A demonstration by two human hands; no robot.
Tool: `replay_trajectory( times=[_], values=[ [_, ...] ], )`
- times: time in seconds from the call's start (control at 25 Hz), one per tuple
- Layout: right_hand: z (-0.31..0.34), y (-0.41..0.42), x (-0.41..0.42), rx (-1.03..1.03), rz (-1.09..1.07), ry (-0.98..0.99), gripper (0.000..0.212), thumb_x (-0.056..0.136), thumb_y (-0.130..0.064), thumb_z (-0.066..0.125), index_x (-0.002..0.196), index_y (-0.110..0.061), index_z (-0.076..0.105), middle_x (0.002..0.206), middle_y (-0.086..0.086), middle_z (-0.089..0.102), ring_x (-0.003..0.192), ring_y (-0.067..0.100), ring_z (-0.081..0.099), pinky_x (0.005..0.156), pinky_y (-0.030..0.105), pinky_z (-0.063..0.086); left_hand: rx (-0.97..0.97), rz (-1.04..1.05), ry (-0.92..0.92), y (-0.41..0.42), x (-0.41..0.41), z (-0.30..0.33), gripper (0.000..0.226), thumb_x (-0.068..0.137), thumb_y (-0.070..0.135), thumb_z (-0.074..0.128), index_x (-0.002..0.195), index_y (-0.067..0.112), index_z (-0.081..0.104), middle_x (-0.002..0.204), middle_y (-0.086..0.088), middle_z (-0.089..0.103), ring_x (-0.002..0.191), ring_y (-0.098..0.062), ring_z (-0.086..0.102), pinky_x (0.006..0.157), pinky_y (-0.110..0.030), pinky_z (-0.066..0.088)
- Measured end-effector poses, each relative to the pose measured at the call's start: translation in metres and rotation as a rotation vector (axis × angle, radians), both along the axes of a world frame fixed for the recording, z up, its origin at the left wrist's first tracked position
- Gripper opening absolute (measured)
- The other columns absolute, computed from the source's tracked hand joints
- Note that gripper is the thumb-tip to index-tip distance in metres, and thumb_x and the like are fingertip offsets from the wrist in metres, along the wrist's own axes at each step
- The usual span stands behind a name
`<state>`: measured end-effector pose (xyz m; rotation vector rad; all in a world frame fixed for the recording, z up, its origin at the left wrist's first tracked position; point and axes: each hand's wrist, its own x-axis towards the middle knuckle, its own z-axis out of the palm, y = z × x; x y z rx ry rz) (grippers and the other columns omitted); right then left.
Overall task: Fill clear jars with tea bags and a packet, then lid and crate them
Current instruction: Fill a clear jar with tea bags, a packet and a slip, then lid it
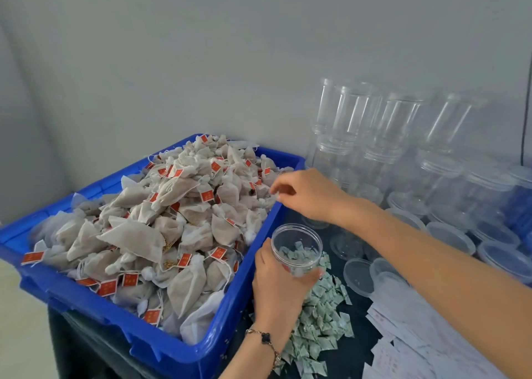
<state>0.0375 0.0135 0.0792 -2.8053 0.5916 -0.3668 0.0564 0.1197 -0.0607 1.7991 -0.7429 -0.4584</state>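
Right hand (305,194) apparently pinching over tea bags (161,220)

Two bare forearms without sleeves, left wrist wearing a thin chain bracelet (266,340) with dark clover-shaped charm

- the left hand (277,285) comes up from the bottom edge of the view, forearm bare, wrist nearly straight.
- its fingers wrap from the near side and its thumb lies along the left side, so the grip is closed around a clear jar (297,249) held upright.
- a thin bracelet (266,341) with a dark charm circles the left wrist.
- the right arm enters from the lower right corner and stretches diagonally up and left, bare along its whole length.
- the right hand (305,195) hangs palm down, wrist slightly bent.
- its fingers are curled, the thumb and fingertips meeting in a pinch on something small and pale; what it is cannot be told.
- the two hands are apart, the right above and beyond the left.
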Motion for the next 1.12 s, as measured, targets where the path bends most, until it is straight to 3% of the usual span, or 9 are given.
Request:
replay_trajectory(
  times=[0.24,0.32,0.44,0.6,0.76,0.84,0.92,1.0,1.12],
  values=[
    [-0.029,-0.002,0.104,0.075,0.012,0.086,0.043,0.096,-0.013,0.046,0.139,-0.021,0.043,0.14,0.008,0.048,0.118,0.022,0.052,0.09,0.03,0.043,-0.08,-0.007,0.022,0.002,0.008,0.006,0.105,0.045,0.059,0.08,0.137,0.03,0.039,0.135,0.014,0.046,0.122,-0.009,0.047,0.103,-0.036,0.043],
    [-0.037,-0.003,0.117,0.084,0.01,0.143,0.033,0.094,-0.014,0.05,0.127,-0.016,0.05,0.128,0.009,0.054,0.111,0.025,0.055,0.082,0.028,0.043,-0.079,-0.001,0.056,0.0,0.01,0.01,0.102,0.038,0.062,0.071,0.131,0.029,0.044,0.129,0.012,0.053,0.117,-0.009,0.051,0.099,-0.038,0.047],
    [-0.032,-0.004,0.107,-0.003,0.001,0.053,0.006,0.093,-0.013,0.052,0.091,-0.018,0.05,0.093,0.002,0.055,0.087,0.019,0.055,0.07,0.025,0.036,-0.094,-0.017,0.097,0.002,0.009,0.013,0.095,0.046,0.057,0.081,0.13,0.033,0.045,0.126,0.016,0.054,0.115,-0.006,0.052,0.098,-0.036,0.048],
    [0.013,-0.01,0.054,-0.015,-0.044,-0.121,0.007,0.086,-0.022,0.064,0.088,-0.017,0.06,0.076,-0.013,0.053,0.068,0.0,0.05,0.058,0.013,0.036,-0.094,0.005,0.096,0.003,0.006,0.015,0.092,0.052,0.051,0.088,0.131,0.035,0.043,0.126,0.019,0.049,0.116,-0.006,0.049,0.1,-0.032,0.046],
    [0.043,0.004,0.003,0.106,0.025,0.236,0.013,0.079,-0.028,0.073,0.081,-0.024,0.061,0.075,-0.013,0.059,0.053,0.001,0.059,0.046,0.011,0.043,-0.124,0.022,0.065,0.0,0.003,0.021,0.087,0.058,0.049,0.086,0.131,0.032,0.043,0.128,0.014,0.047,0.114,-0.006,0.047,0.094,-0.024,0.043],
    [0.037,0.011,-0.002,0.02,0.039,0.386,0.017,0.083,-0.036,0.067,0.094,-0.024,0.061,0.08,-0.015,0.058,0.06,0.004,0.061,0.049,0.019,0.044,-0.112,0.042,0.03,-0.001,0.003,0.024,0.093,0.058,0.05,0.085,0.135,0.028,0.038,0.131,0.012,0.044,0.116,-0.007,0.045,0.092,-0.022,0.04],
    [0.027,0.016,0.009,-0.171,0.015,0.275,0.017,0.089,-0.033,0.058,0.103,-0.024,0.062,0.09,-0.01,0.061,0.073,0.007,0.057,0.057,0.023,0.04,-0.076,0.045,0.008,-0.002,0.002,0.025,0.097,0.057,0.051,0.085,0.137,0.026,0.036,0.131,0.01,0.043,0.112,-0.005,0.044,0.091,-0.02,0.038],
    [0.011,0.022,0.029,-0.138,0.057,0.246,0.018,0.091,-0.024,0.055,0.106,-0.02,0.065,0.101,-0.004,0.065,0.085,0.011,0.058,0.068,0.025,0.044,-0.041,0.036,0.01,-0.003,0.002,0.022,0.099,0.057,0.05,0.085,0.138,0.025,0.034,0.133,0.009,0.043,0.11,-0.004,0.043,0.091,-0.02,0.037],
    [-0.028,0.029,0.061,-0.129,0.054,0.549,0.019,0.088,-0.03,0.059,0.098,-0.016,0.069,0.09,-0.001,0.068,0.083,0.016,0.062,0.069,0.032,0.051,0.025,-0.001,0.003,0.001,0.004,0.013,0.101,0.058,0.049,0.084,0.14,0.021,0.03,0.134,0.007,0.041,0.12,-0.011,0.044,0.096,-0.023,0.037]
  ],
)
